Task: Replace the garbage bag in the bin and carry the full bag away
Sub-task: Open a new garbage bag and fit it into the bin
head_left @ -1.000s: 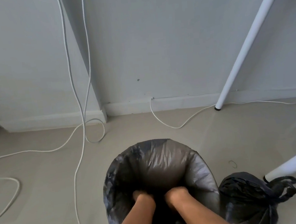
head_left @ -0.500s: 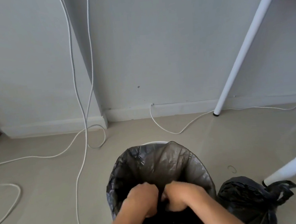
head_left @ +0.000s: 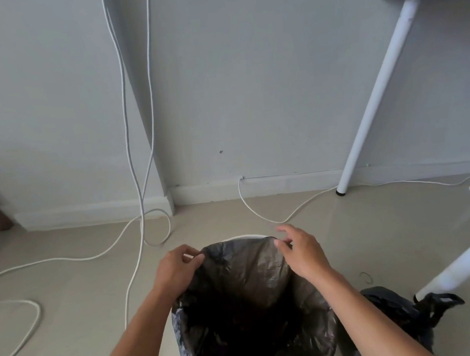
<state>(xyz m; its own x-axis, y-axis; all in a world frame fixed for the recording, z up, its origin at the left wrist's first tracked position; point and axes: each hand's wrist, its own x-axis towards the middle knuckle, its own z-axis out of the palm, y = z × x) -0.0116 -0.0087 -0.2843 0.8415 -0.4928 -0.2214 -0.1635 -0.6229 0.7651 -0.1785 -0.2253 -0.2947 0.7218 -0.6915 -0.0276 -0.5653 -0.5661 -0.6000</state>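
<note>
Beige tiled floor (head_left: pixel 307 245) against a pale wall, white cables trailing across it.

Left hand (head_left: pixel 176 268): fingers pinched on the far-left edge of the fresh black liner (head_left: pixel 238 279), holding it up at rim height. Likely reason: the film has to be lifted clear before it can fold over the edge.

Right hand (head_left: pixel 299 253): fingers spread and curled, thumb at the liner's far-right edge; whether it actually grips the film or only touches it, cannot tell.

Liner sits inside the bin, mouth open and body hanging down dark inside. A sliver of the white bin rim (head_left: pixel 245 236) shows bare at the far side, so the liner is not yet cuffed over there. Judgement: step in hand is stretching the far edge over the rim.

Full bag (head_left: pixel 393 315), tied at the top, rests on the floor just right of the bin, beside a white table leg (head_left: pixel 463 261). Set aside within reach, presumably for carrying away once the liner is seated.
</note>
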